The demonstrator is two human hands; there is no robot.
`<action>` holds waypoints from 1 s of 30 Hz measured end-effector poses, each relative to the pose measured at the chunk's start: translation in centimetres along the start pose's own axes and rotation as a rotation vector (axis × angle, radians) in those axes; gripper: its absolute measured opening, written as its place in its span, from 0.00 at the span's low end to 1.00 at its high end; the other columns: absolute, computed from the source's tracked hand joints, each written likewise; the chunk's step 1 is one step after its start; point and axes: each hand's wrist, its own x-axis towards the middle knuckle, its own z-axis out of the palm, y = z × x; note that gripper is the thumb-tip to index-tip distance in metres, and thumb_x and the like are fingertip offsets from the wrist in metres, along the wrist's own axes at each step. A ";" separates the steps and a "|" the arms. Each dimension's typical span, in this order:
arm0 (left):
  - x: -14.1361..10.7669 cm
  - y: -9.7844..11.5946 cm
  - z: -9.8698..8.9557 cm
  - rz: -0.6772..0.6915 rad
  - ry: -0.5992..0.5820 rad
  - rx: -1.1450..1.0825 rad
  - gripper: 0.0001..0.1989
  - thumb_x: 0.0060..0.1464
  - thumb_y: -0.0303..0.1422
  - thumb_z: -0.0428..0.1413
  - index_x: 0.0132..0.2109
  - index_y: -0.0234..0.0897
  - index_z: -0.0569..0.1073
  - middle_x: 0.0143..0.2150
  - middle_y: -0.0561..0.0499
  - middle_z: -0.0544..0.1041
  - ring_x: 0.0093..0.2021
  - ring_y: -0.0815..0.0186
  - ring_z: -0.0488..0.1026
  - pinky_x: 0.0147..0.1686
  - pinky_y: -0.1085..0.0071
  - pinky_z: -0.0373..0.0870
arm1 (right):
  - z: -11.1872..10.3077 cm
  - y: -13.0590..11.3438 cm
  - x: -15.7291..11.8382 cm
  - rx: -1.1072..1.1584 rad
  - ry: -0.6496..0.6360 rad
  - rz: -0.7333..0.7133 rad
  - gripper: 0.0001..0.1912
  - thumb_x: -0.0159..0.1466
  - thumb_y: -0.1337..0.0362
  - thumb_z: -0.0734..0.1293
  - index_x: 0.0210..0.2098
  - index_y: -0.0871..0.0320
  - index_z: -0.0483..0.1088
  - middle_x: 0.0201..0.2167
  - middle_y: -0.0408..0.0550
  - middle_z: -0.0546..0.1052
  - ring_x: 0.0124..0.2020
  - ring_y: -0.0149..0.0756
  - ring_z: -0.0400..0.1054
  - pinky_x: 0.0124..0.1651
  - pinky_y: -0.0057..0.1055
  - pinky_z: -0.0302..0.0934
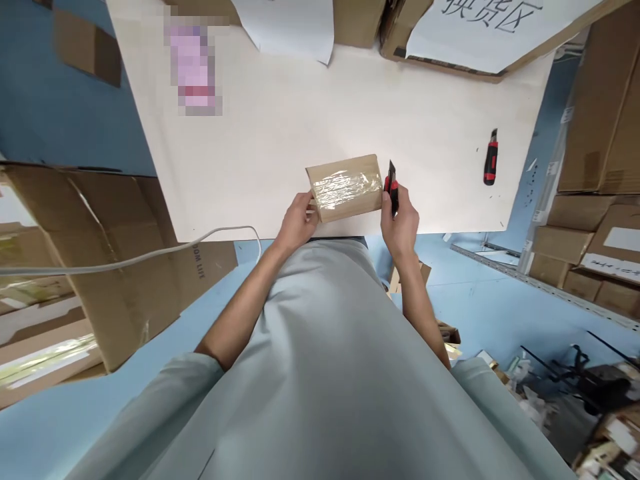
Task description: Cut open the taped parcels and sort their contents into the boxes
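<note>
A small brown cardboard box [345,190], its face crossed by shiny clear tape, is at the near edge of the white table [260,147]. My left hand [299,220] grips the box at its left end, fingers curled round the edge and partly hidden behind it. In my right hand [400,223] is a red and black box cutter [392,187], its blade pointing away from me, just beside the box's right end. A second red and black box cutter [491,160] lies on the table to the right, out of my hands.
Cardboard boxes with white paper sheets [295,30] stand along the table's far edge. A pixelated pink item [193,67] lies far left. A white cable [150,257] runs in from the left. Large cartons [115,247] stand on the left; stacked boxes [600,120] on the right.
</note>
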 end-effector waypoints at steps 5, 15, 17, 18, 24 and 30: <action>1.2 2.5 -1.8 -0.013 0.214 -0.160 0.24 0.67 0.45 0.65 0.66 0.45 0.78 0.67 0.41 0.79 0.59 0.53 0.82 0.54 0.61 0.82 | -3.6 -1.1 -1.1 -0.112 0.021 0.062 0.31 0.84 0.44 0.50 0.74 0.51 0.67 0.56 0.59 0.84 0.56 0.51 0.82 0.60 0.48 0.75; 6.2 6.7 -6.7 0.081 -0.033 -0.158 0.11 0.58 0.39 0.74 0.47 0.44 0.87 0.50 0.45 0.86 0.55 0.49 0.83 0.56 0.53 0.84 | -0.9 -7.2 -5.1 -0.085 -0.379 0.019 0.29 0.84 0.51 0.55 0.80 0.46 0.64 0.56 0.51 0.87 0.50 0.50 0.85 0.52 0.42 0.78; 6.1 6.7 -6.9 0.062 -0.060 -0.192 0.13 0.55 0.39 0.77 0.46 0.44 0.87 0.48 0.45 0.86 0.55 0.47 0.83 0.55 0.50 0.85 | 0.1 -8.0 -5.1 -0.068 -0.421 0.002 0.28 0.82 0.54 0.57 0.78 0.47 0.67 0.59 0.50 0.86 0.53 0.51 0.84 0.54 0.42 0.78; 5.9 6.7 -7.0 0.054 -0.071 -0.203 0.14 0.54 0.39 0.78 0.45 0.44 0.87 0.47 0.45 0.86 0.55 0.46 0.83 0.55 0.50 0.85 | 0.5 -8.1 -5.1 -0.059 -0.433 -0.006 0.28 0.82 0.55 0.58 0.78 0.48 0.68 0.60 0.50 0.86 0.54 0.51 0.84 0.55 0.42 0.77; 5.1 6.1 -7.3 0.059 -0.083 -0.201 0.13 0.52 0.40 0.79 0.43 0.46 0.87 0.45 0.45 0.86 0.55 0.46 0.84 0.55 0.48 0.85 | 1.5 -8.3 -5.0 -0.108 -0.449 -0.005 0.30 0.81 0.56 0.58 0.80 0.50 0.66 0.56 0.52 0.88 0.51 0.54 0.84 0.54 0.44 0.78; 4.4 5.4 -7.6 0.053 -0.054 -0.221 0.12 0.54 0.41 0.78 0.43 0.46 0.87 0.46 0.45 0.85 0.53 0.47 0.84 0.55 0.49 0.86 | 1.2 -10.4 -5.2 -0.294 -0.500 0.042 0.32 0.82 0.55 0.56 0.82 0.51 0.61 0.52 0.56 0.88 0.47 0.58 0.83 0.54 0.51 0.77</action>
